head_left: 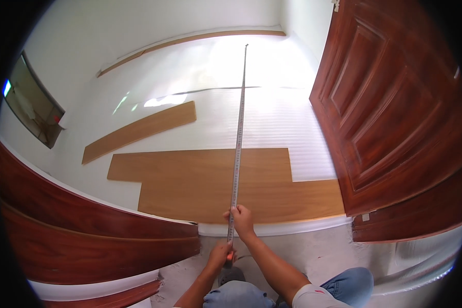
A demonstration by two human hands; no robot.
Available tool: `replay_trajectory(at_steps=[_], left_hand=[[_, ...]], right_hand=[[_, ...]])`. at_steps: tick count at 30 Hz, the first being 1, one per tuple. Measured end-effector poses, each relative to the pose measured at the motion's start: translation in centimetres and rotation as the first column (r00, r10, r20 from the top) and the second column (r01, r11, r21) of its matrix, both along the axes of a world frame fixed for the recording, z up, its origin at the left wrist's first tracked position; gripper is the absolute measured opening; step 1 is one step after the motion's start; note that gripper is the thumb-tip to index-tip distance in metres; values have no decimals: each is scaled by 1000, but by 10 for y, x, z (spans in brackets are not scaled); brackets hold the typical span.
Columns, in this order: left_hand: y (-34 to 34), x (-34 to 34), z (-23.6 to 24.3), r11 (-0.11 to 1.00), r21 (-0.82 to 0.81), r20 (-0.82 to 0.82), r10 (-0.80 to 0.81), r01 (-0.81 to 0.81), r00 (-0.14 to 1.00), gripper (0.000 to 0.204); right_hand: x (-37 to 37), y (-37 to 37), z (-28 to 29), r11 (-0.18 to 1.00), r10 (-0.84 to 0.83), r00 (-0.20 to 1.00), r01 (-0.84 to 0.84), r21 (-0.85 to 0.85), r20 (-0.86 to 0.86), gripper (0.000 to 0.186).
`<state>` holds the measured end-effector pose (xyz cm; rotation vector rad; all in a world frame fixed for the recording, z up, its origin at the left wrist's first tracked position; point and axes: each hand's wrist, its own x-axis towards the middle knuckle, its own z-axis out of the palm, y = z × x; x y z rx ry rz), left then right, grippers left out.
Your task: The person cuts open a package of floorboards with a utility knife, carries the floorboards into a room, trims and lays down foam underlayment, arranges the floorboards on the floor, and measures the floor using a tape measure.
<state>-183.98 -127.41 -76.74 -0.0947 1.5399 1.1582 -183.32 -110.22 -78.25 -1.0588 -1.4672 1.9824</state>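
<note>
A long steel tape measure (239, 133) is drawn out from me across the floor, its hooked end far off on the white underlay. Close to my knees, my left hand (220, 254) is closed round the tape's case, of which an orange bit (230, 255) shows. Farther along, my right hand (241, 218) pinches the blade above the near edge of the boards. Beneath the blade lie joined wood-coloured floor planks (200, 190) with stepped ends.
A loose plank (143, 131) rests on the white underlay (272, 123) at left. Another strip (190, 38) runs along the far wall. An open red-brown panelled door (390, 102) stands at right, with a dark red frame (97, 241) at left. Bare concrete (313, 246) lies around my feet.
</note>
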Motion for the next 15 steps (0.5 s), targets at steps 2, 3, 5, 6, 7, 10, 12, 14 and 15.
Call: replay_trajectory(at_steps=[2,3,5,6,7,10,12,14,15], left_hand=[[-76,19,-12,975,24,-123,-218,223,968,50],[-106,33,6,917,-165,-305,-397,363,865,50],[-270,93,-84,904,-361,-389,-370,230,844,47],[-280,114,-86,896,-394,-294,-333,204,896,47],[-294,128,-74,877,-455,-201,-272,157,941,46],[-314,147,-64,849,-521,-96,-160,87,983,45],[-308,142,-68,866,-497,-90,-113,54,990,45],[-291,132,-78,901,-433,-106,-62,10,992,44],[-285,127,-84,929,-368,-114,-17,-27,993,44]], right_hand=[[-27,27,7,997,-67,998,66,50,5,22],[-39,55,13,991,-124,992,123,57,15,22],[-85,100,32,989,-107,994,103,104,34,22],[-87,160,15,947,-199,978,174,271,64,25],[-100,187,29,939,-199,974,158,305,109,25],[-130,215,66,952,-207,975,181,248,80,27],[-134,212,72,965,-209,977,213,150,-44,28],[-121,190,52,974,-110,994,101,200,30,30],[-113,166,42,979,-50,999,48,198,6,30]])
